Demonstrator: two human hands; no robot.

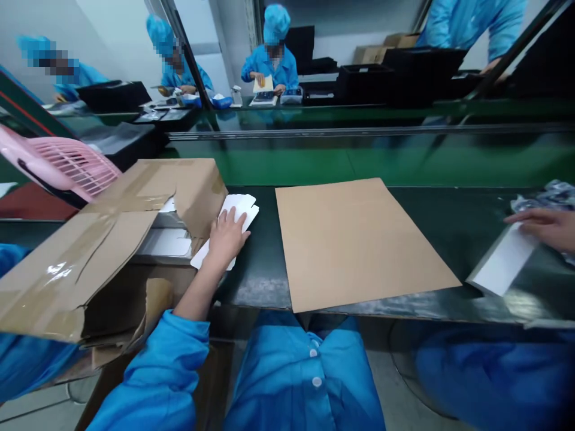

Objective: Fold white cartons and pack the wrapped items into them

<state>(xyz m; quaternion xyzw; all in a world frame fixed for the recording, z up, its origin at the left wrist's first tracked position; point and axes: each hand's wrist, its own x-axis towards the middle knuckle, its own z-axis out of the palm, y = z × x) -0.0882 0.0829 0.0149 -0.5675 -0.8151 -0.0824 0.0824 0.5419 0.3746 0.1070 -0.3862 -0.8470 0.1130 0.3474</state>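
My left hand (224, 236) lies with fingers spread on a flat, unfolded white carton (242, 206), which leans by the right side of a brown cardboard box (188, 179). Through the torn opening of that box, more flat white cartons (166, 242) show in a stack. To the right of my hand, a brown cardboard sheet (359, 239) lies flat on the dark green work surface (251, 287), its near corner at the front edge. My right hand is out of view.
At the right edge, another person's hand (550, 227) touches a long white box (505, 257) near crumpled clear plastic (548, 194). A pink fan (67, 161) stands at left. Behind a green ledge (287, 158), several people in blue work near black trays (363, 84).
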